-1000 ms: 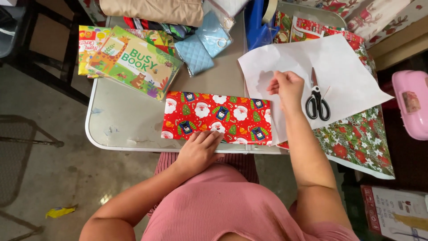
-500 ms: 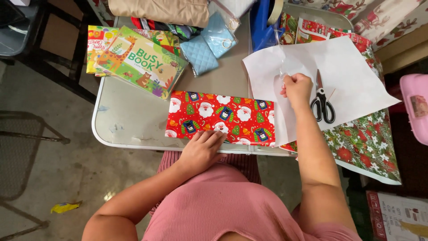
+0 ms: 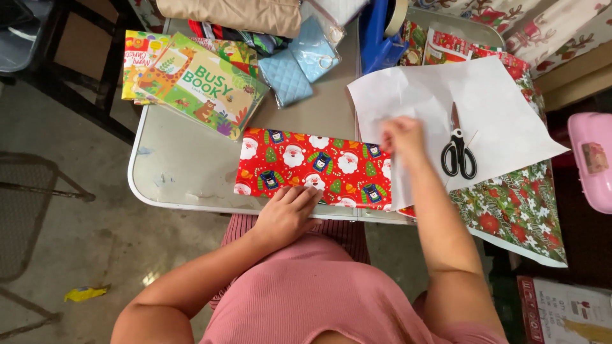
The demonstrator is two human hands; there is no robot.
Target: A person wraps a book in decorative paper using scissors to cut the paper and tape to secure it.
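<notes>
Head view, looking straight down on a grey table with rounded corners.

Containers: a pink lidded box at the far right edge, off the table; lid closed, contents not visible. Two pale blue quilted pouches at the far side of the table, closed, contents not visible.

Wrapped parcel in red paper printed with bearded faces, small trees and jumpers lies flat near the table's near edge. Its long axis runs left to right, roughly parallel to that edge; its right end is tucked under a white sheet of paper.

Left hand: fingers extended and flat, palm down, pressing the parcel's near edge about mid-length. Not closed around anything; just resting on it.

Right hand: blurred, at the parcel's right end where the white sheet's left edge meets it. Fingers look curled at the paper edge; whether they pinch it cannot be told.

Black-handled scissors lie on the white sheet just right of the right hand, blades pointing far. Under the sheet, green floral wrapping paper hangs over the near right. A children's activity book sits far left, tilted. Blue tape dispenser at the far edge
</notes>
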